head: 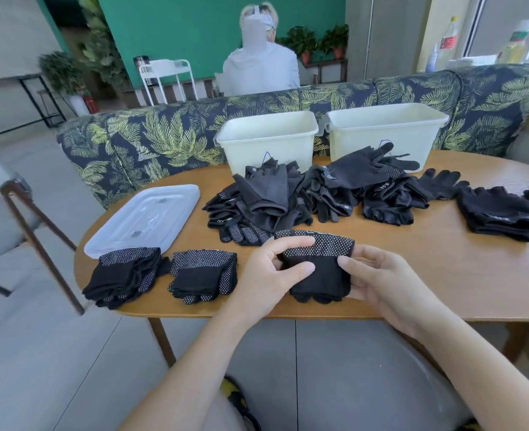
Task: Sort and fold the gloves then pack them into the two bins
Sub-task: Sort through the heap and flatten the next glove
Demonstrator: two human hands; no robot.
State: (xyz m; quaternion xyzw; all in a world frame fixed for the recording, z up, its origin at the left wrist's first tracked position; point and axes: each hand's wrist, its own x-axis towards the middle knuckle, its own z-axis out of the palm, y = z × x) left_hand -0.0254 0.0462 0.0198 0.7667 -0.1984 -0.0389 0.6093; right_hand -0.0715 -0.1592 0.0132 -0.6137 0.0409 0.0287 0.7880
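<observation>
Grip: left hand [269, 269] and right hand [378, 275] pinched one folded black fabric glove with white grip dots [317, 269] between them, just above the wooden table's near edge [412, 306].
Done: two folded dotted stacks [163, 275] lay left of the grip.
Left: black heap of unsorted gloves [313, 194] sat beyond it.
Bins: two pale plastic bins [269, 141], behind the heap, looked unpacked.

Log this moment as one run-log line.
step: folding | both hands grip dotted glove | folded stacks: two | bins: look empty
</observation>
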